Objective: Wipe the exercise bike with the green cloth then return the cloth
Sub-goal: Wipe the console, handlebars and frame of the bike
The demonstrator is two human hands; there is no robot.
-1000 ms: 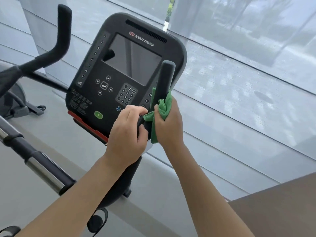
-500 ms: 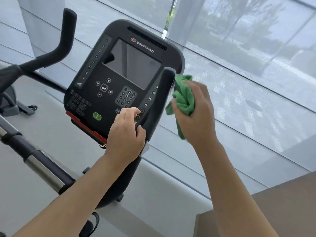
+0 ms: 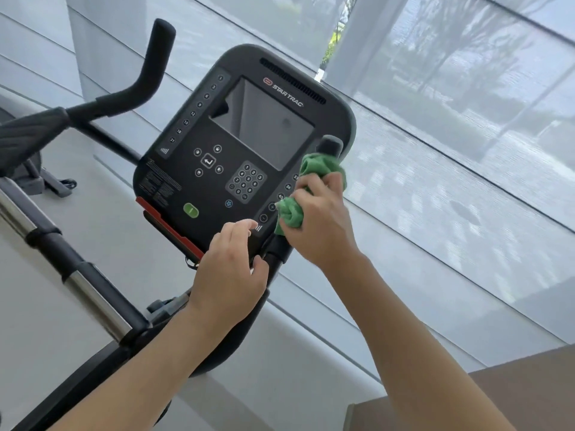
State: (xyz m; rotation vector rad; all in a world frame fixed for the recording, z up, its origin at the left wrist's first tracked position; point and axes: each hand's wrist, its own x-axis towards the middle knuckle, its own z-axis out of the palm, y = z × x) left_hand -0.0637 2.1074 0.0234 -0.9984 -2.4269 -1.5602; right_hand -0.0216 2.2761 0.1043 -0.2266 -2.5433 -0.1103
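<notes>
The exercise bike's black console with its screen and keypad fills the middle of the view. A black upright handle stands in front of the console's right edge. My right hand grips the green cloth wrapped round this handle, just below its tip. My left hand holds the lower part of the same handle, thumb near the stem, fingers loosely bent over the console's lower right corner. The handle between the two hands is mostly hidden.
The bike's left handlebar rises at the upper left. A chrome and black rail runs diagonally at the lower left. A window with a sheer blind lies behind. A brown surface shows at the lower right corner.
My right hand lifted the cloth off the handle to the right, then came back and wrapped it round the handle higher up. My left hand stayed low on the handle.
</notes>
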